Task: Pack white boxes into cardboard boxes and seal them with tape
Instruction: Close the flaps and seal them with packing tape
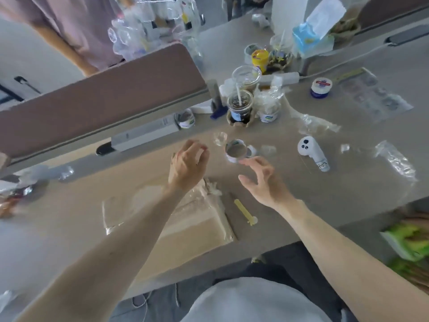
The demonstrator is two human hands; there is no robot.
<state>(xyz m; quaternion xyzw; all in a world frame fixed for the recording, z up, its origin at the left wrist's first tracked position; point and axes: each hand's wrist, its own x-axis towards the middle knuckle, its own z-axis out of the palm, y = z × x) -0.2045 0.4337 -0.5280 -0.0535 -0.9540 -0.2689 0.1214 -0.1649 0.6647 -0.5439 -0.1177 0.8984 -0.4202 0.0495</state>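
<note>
My right hand (262, 180) hovers, fingers spread and released, just beside the round tape roll (236, 151). My left hand (188, 163) curls, grasp unclear. The flat brown cardboard box (209, 228), glossy with tape, lies on the bench (348, 182).

We have one view, worn on the head. It looks forward and steeply down onto the desk (336, 189) from its near edge, close in. Both forearms enter from the bottom corners. The left hand (188, 166) and right hand (264, 182) sit just below frame centre. The wearer's white shirt (250, 300) fills the bottom centre, so there we look almost straight down. The lens is wide-angle and straight edges bow. The frame is tilted: the brown partition (104, 101) slants across the upper left, rising to the right. The far end of the desk reaches the top edge, soft and small.
</note>
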